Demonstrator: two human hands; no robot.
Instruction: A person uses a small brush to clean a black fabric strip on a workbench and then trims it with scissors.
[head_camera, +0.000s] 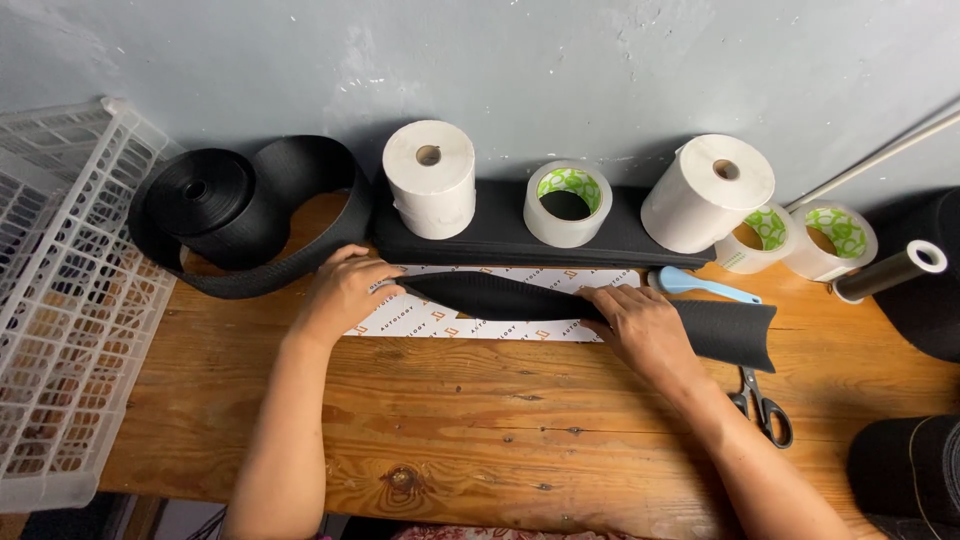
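A long black strip of ribbed material (520, 297) lies curled across a white printed sheet (440, 318) on the wooden table (480, 420). My left hand (345, 290) presses on the strip's left end and the sheet. At the strip's right part, my right hand (645, 325) grips the curled material, which opens into a wide curved end (735, 333) beyond the hand.
A white plastic crate (60, 290) stands at left. A black webbing roll (205, 200) unwinds beside it. Two white paper rolls (430, 175) (708, 190), tape rolls (567, 203) (830, 238), a blue handle (700, 285) and scissors (762, 405) sit along the back and right.
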